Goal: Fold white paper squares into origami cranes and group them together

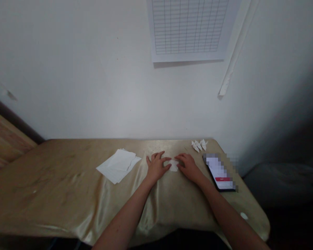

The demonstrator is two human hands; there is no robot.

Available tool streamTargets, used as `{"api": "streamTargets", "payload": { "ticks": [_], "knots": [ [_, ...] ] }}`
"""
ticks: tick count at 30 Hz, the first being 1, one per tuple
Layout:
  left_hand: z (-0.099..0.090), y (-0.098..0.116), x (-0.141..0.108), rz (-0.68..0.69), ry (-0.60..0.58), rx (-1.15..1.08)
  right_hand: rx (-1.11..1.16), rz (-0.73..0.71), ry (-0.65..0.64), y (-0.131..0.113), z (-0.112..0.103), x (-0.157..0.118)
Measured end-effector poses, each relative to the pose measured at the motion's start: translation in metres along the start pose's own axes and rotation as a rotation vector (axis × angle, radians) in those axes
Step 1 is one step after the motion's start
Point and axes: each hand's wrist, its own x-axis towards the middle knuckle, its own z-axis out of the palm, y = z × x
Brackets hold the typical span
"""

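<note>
A small folded piece of white paper (173, 166) lies on the cloth-covered table between my two hands. My left hand (155, 166) has thumb and index finger at the paper's left edge, while its other fingers are spread over the cloth. From the right side, my right hand (187, 165) holds the opposite edge with thumb and fingertips. Left of my hands rests a loose stack of white paper sheets (117, 165). Several small folded white paper figures (199, 145) sit together near the back right corner.
A phone (220, 173) with its screen lit lies right of my right forearm. The gold tablecloth (67, 180) has creases near the front. A small white round object (243, 216) is by the right edge. A gridded sheet (187, 27) hangs on the wall behind.
</note>
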Motion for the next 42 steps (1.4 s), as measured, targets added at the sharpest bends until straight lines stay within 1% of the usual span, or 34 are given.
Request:
{"api": "streamTargets", "payload": {
  "ticks": [3, 8, 13, 19, 22, 25, 33, 35, 38, 42],
  "knots": [
    [-0.002, 0.0, 0.0, -0.008, -0.004, -0.014, 0.007, 0.005, 0.014, 0.001, 0.0, 0.0],
    [-0.003, 0.0, 0.0, -0.007, 0.028, -0.041, 0.018, -0.013, 0.053, 0.002, 0.003, 0.0],
    [-0.004, 0.002, -0.002, 0.005, 0.047, -0.07, 0.022, 0.025, 0.104, 0.003, 0.009, 0.0],
    [-0.003, 0.002, -0.002, 0.009, 0.081, -0.091, 0.044, 0.036, 0.11, 0.002, 0.01, 0.0],
    [-0.002, 0.001, -0.002, 0.033, 0.116, -0.109, 0.058, 0.038, 0.096, 0.0, 0.009, 0.0],
    [0.0, 0.0, -0.002, 0.05, 0.149, -0.121, 0.077, 0.027, 0.097, 0.0, 0.008, -0.001],
    [0.005, -0.004, 0.0, 0.095, 0.234, -0.153, 0.124, -0.048, 0.146, 0.001, 0.007, 0.0],
    [0.005, -0.005, 0.0, 0.098, 0.257, -0.154, 0.129, -0.082, 0.17, -0.001, 0.005, 0.0],
    [0.003, -0.005, 0.001, 0.088, 0.283, -0.152, 0.119, -0.134, 0.244, -0.006, 0.0, 0.0],
    [0.001, -0.004, 0.001, 0.087, 0.279, -0.142, 0.035, -0.142, 0.336, -0.01, -0.006, -0.001]
  ]
}}
